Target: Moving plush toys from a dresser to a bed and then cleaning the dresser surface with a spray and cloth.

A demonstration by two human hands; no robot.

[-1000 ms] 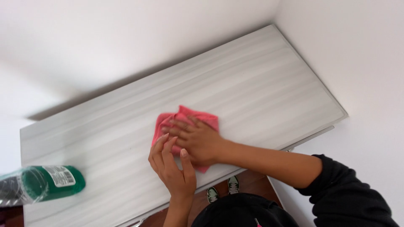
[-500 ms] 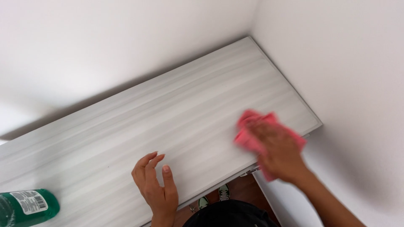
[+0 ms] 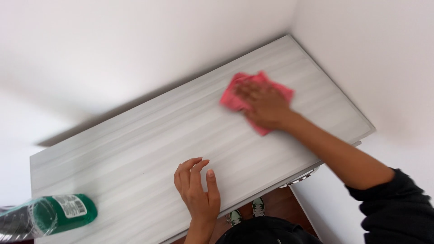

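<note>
A pink cloth (image 3: pixel 233 96) lies on the pale grey wood-grain tabletop (image 3: pixel 149 135), near its far right part. My right hand (image 3: pixel 264 106) presses flat on the cloth, blurred by motion, with the dark sleeve reaching in from the lower right. My left hand (image 3: pixel 196 187) rests near the table's front edge, fingers slightly curled and apart, holding nothing.
A clear bottle of green liquid (image 3: pixel 54 216) lies at the table's left front corner. White walls meet in a corner behind the table's right end. Below the front edge I see reddish wood floor and a pair of shoes (image 3: pixel 246 212).
My right hand has swept the pink cloth from the table's right front edge up toward the back wall. My left hand has stayed near the front edge.
</note>
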